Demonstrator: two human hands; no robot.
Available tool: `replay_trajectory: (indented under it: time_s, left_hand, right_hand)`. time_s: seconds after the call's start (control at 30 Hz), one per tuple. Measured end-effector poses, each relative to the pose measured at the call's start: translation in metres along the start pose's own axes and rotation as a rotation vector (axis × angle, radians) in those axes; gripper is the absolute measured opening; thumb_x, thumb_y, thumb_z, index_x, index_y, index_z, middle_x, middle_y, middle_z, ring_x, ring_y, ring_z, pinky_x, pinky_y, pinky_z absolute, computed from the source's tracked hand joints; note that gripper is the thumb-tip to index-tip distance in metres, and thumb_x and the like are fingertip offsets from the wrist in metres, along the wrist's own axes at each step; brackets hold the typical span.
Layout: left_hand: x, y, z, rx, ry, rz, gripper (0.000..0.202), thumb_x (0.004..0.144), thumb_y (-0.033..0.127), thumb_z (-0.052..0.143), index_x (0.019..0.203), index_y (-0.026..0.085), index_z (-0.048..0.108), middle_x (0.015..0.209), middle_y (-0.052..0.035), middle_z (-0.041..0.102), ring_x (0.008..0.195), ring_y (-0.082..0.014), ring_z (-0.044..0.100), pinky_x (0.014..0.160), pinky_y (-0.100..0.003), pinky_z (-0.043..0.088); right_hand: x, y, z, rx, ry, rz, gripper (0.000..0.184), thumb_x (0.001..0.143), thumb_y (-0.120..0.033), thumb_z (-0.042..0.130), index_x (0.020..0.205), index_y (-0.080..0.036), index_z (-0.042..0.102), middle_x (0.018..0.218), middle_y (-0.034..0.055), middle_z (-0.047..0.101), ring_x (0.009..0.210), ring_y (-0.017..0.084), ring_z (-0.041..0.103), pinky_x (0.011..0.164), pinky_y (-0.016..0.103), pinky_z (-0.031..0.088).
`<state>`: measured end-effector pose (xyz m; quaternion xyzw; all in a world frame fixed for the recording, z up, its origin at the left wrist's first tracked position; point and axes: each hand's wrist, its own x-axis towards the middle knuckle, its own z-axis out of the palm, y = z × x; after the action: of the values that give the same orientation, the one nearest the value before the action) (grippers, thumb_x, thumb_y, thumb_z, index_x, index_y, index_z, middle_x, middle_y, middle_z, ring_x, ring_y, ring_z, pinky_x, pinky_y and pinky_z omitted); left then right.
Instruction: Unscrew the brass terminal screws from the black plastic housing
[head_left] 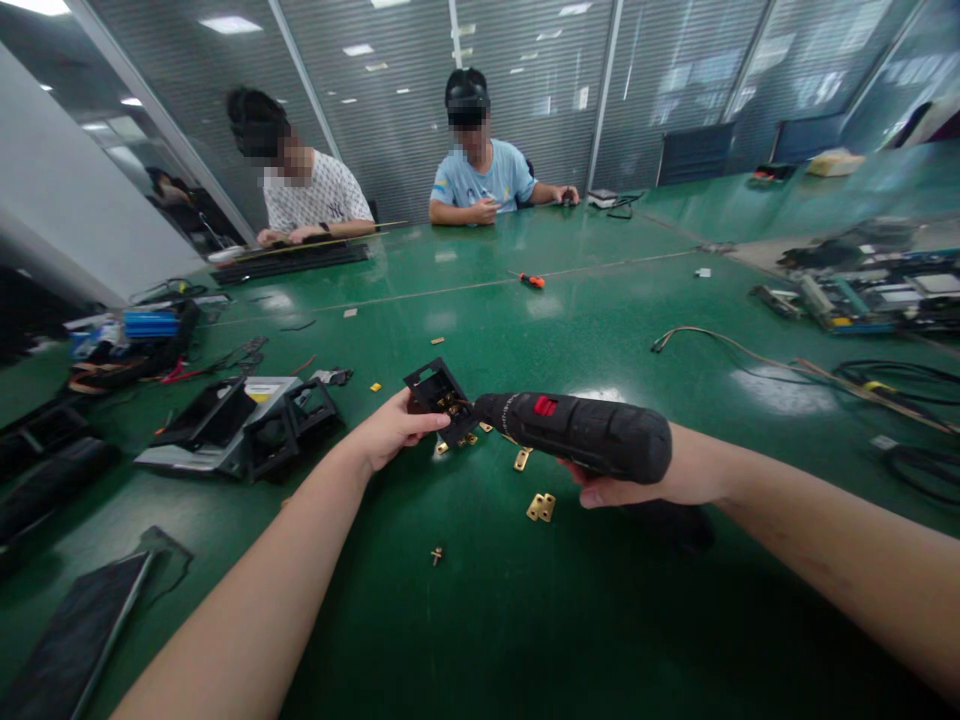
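My right hand (pixel 637 488) is wrapped around the handle of a black cordless drill (pixel 585 432) with a red switch on top. The drill points left, its chuck end at a black plastic housing (pixel 439 385). That housing is tilted up in my left hand (pixel 397 428), the thumb pressing on its lower edge. Brass-coloured parts show inside it. Whether the bit touches a screw is hidden. Brass plates (pixel 541 507) lie below the drill, and another brass plate (pixel 521 459) sits just under its body. Small screws (pixel 436 555) rest closer to me.
An orange-handled screwdriver (pixel 532 281) lies farther back. Grey and black casings (pixel 232 425) stand at left, near a dark flat panel (pixel 82 630). Circuit boards (pixel 877 295) and cables (pixel 900 385) spread over the right side. Two people sit across the green table (pixel 600 335).
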<state>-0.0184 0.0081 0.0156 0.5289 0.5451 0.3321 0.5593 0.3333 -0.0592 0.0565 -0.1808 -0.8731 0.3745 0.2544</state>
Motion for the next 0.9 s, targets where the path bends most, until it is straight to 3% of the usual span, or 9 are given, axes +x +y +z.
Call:
replay_trajectory:
  time_s: [0.1,0.2,0.33,0.47,0.57,0.67,0.9]
  left_hand:
    - [-0.0005,0.0002,0.0004,-0.005,0.004,0.005,0.068,0.057,0.032,0.098,0.112,0.019,0.06,0.082,0.0022,0.062,0.056,-0.0067,0.047,0.045,-0.019,0.024]
    - [-0.0002,-0.0006,-0.0002,-0.008,-0.002,0.007,0.068,0.058,0.032,0.098,0.114,0.019,0.061,0.084,0.0016,0.062,0.057,-0.0064,0.048,0.046,-0.019,0.024]
    - [0.0012,-0.0029,-0.0018,-0.006,-0.006,0.016,0.07,0.059,0.032,0.098,0.117,0.018,0.061,0.087,0.0002,0.064,0.058,-0.0067,0.049,0.046,-0.02,0.024]
    - [0.0017,-0.004,-0.0024,0.005,0.001,0.026,0.069,0.059,0.033,0.098,0.116,0.018,0.061,0.09,-0.0009,0.065,0.058,-0.007,0.05,0.046,-0.02,0.025]
    - [0.0007,-0.0029,-0.0018,0.008,0.013,0.022,0.069,0.058,0.033,0.098,0.115,0.02,0.061,0.091,-0.0006,0.066,0.059,-0.0076,0.051,0.048,-0.02,0.028]
    - [-0.0005,-0.0015,-0.0009,0.009,0.015,0.018,0.067,0.058,0.033,0.098,0.112,0.02,0.061,0.09,0.0,0.065,0.059,-0.0075,0.05,0.047,-0.02,0.026]
    - [-0.0007,-0.0019,-0.0004,0.005,0.012,0.025,0.066,0.058,0.034,0.097,0.11,0.019,0.059,0.088,0.0006,0.064,0.059,-0.0072,0.048,0.046,-0.02,0.024]
  right_hand:
    - [-0.0005,0.0002,0.0001,-0.01,0.013,0.017,0.078,0.094,-0.035,0.073,0.162,-0.019,0.039,0.097,0.005,0.075,0.09,0.021,0.07,0.089,0.035,0.056]
    - [-0.0001,-0.0005,0.0002,-0.006,0.031,0.01,0.078,0.093,-0.034,0.073,0.162,-0.019,0.04,0.121,0.011,0.073,0.12,0.027,0.066,0.104,0.04,0.052]
    - [0.0009,-0.0013,0.0003,-0.015,0.027,0.002,0.076,0.094,-0.034,0.073,0.161,-0.02,0.04,0.128,0.0122,0.071,0.129,0.029,0.061,0.107,0.043,0.051]
    - [0.001,-0.0007,0.0004,-0.013,0.023,-0.005,0.076,0.094,-0.034,0.073,0.161,-0.021,0.041,0.117,0.0104,0.074,0.12,0.027,0.065,0.105,0.042,0.051]
    - [0.0006,-0.0001,0.0003,-0.002,0.019,-0.004,0.077,0.095,-0.035,0.072,0.162,-0.021,0.039,0.091,0.0043,0.073,0.09,0.022,0.07,0.092,0.037,0.055]
    - [0.0007,-0.0014,-0.0005,0.016,0.007,0.034,0.078,0.094,-0.036,0.073,0.162,-0.019,0.04,0.081,0.001,0.069,0.068,0.017,0.063,0.075,0.032,0.055]
    - [0.0018,-0.0035,0.0,0.087,0.007,0.051,0.077,0.092,-0.031,0.076,0.16,-0.022,0.042,0.082,-0.0009,0.067,0.067,0.014,0.061,0.067,0.026,0.051]
